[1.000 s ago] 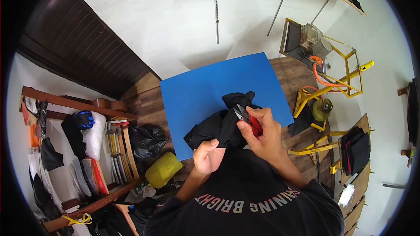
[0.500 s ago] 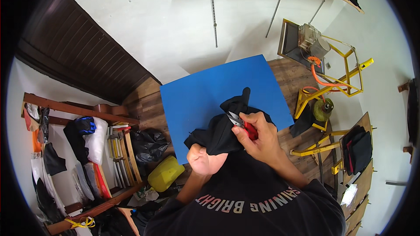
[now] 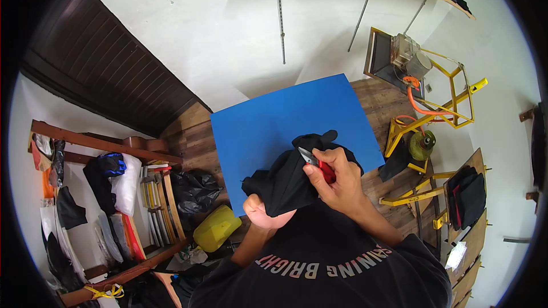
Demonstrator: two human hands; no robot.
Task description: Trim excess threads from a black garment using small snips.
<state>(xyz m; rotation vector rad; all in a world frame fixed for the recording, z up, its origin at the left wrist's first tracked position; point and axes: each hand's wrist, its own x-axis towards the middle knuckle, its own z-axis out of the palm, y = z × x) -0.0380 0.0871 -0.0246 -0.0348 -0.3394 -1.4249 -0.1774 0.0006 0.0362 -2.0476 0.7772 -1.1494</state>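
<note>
A bunched black cloth garment (image 3: 279, 178) is held up over the near part of a blue tabletop (image 3: 268, 111). My left hand (image 3: 264, 213) is closed at its lower left edge, with most of the fingers hidden behind the fabric. My right hand (image 3: 343, 181) grips small red-handled thread snips (image 3: 327, 172). Their metal blades point up and left against the cloth, near its upper fold. Whether the blades are closed on a thread is too small to tell. A rounded black tip of the cloth sticks out at the upper right.
A wooden rack with books and bags (image 3: 125, 177) stands on the left. Beside it are a black plastic bag (image 3: 195, 189) and a yellow container (image 3: 217, 227). On the right are yellow metal frames (image 3: 456, 100) and a board with folded dark cloth (image 3: 467, 191).
The cloth's upper tip has dropped and folded over, and its lower edge now hangs further over my left hand. My right hand with the snips stays in nearly the same place.
</note>
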